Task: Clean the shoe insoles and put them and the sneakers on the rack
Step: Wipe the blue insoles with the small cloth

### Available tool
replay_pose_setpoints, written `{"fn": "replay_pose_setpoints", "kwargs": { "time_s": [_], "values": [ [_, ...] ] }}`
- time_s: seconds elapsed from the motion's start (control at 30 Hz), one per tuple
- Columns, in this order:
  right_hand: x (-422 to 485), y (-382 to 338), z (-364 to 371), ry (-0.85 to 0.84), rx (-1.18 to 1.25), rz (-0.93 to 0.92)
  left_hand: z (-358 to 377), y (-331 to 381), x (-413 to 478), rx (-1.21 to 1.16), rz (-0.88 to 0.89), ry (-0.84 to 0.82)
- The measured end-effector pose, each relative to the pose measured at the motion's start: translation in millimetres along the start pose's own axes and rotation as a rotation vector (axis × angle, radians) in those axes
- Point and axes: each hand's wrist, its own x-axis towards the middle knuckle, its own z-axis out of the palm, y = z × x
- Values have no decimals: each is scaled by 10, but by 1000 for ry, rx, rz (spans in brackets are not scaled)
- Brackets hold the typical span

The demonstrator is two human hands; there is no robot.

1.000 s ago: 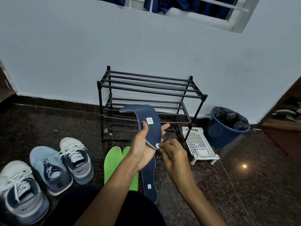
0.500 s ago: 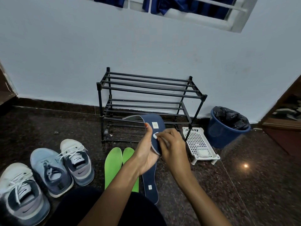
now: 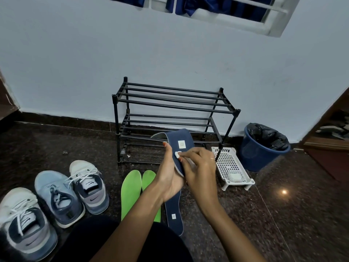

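In the head view, the person sits on the floor in front of the black shoe rack [image 3: 170, 103]. The left hand [image 3: 169, 178] has its grip wrapped round a dark blue insole [image 3: 186, 135], which bends over at the top. The right hand [image 3: 200, 167] has its grip pinched on a small white wad [image 3: 177, 154] and presses it on the insole, just beside the little square label. To clean well, the left hand should hold the insole firm and flatter. Then the wad can rub from end to end, not just one spot. The other blue insole [image 3: 174, 210] and two green insoles [image 3: 131, 188] lie on the floor near three sneakers [image 3: 56, 195], none on the rack yet.
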Motion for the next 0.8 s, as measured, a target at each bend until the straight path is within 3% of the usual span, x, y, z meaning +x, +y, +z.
{"fn": "replay_pose_setpoints", "kwargs": {
  "time_s": [0.17, 0.4, 0.57, 0.63, 0.73, 0.8],
  "values": [
    [62, -21, -22, -14, 208, 137, 32, -13, -21, -49, 15, 34],
    [-17, 44, -71, -106, 340, 97, -16, 94, 13, -73, 107, 1],
    [-291, 15, -120, -220, 454, 117, -69, 242, 38, -233, 200, 13],
    [-376, 0, -112, -172, 308, 84, -89, 240, 61, -239, 193, 18],
    [-384, -14, -76, 11, -115, -71, -74, 184, 62, -189, 121, 20],
    [-277, -31, -63, 48, -138, -93, -57, 126, 48, -106, 63, 14]
  ]
}}
